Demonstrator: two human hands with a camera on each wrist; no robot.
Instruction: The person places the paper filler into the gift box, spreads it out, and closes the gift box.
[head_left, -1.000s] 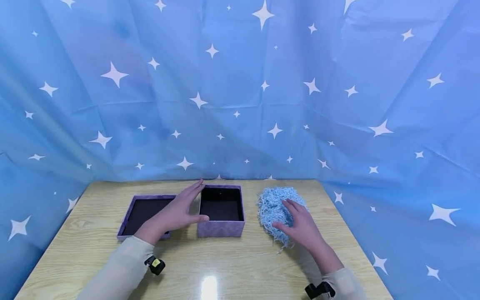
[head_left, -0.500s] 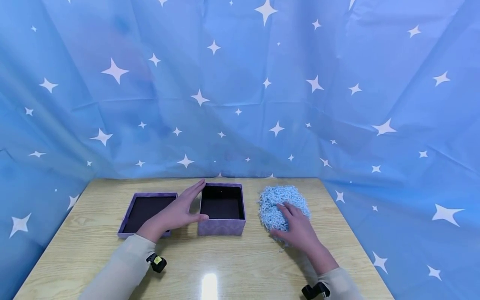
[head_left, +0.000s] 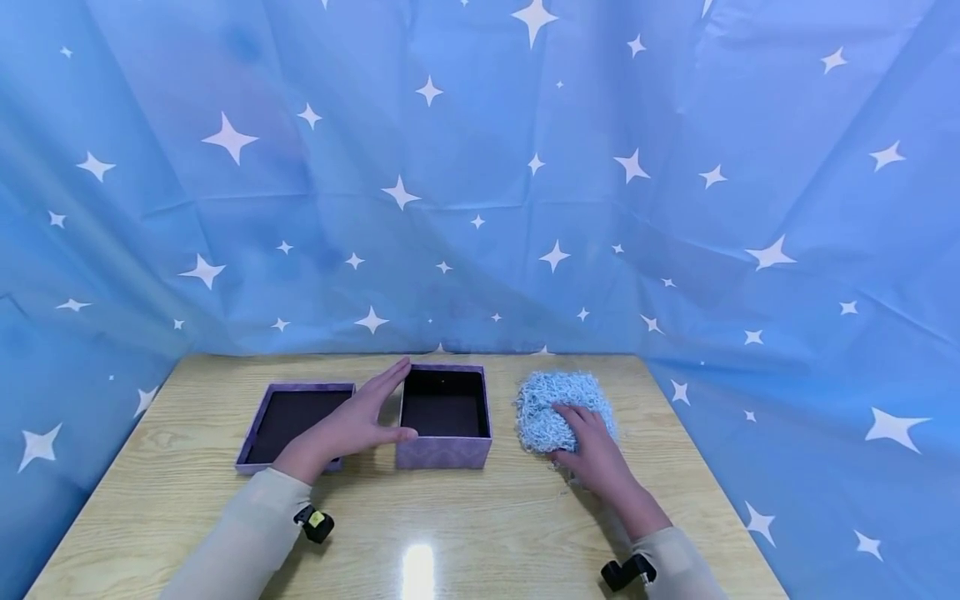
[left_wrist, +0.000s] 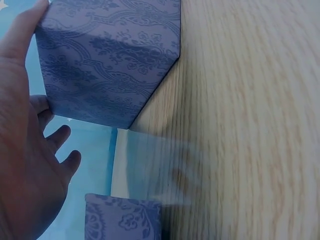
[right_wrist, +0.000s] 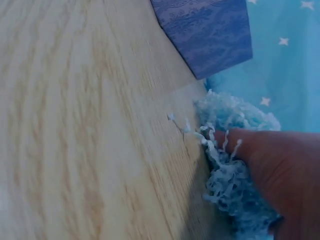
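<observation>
The shred (head_left: 551, 392) is lying on the bench (head_left: 495, 533) right of the box (head_left: 444, 454), showing no clear long axis, the nearer right hand (head_left: 597, 457) gripping its near side with bent fingers, the left hand (head_left: 352, 427) resting wide-spread against the box, clasping nothing.

Purple floral-patterned box (left_wrist: 105, 65), light-blue shreds (head_left: 561, 390)

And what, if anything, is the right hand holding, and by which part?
The right hand grips the blue shredded paper by its near side.
</observation>
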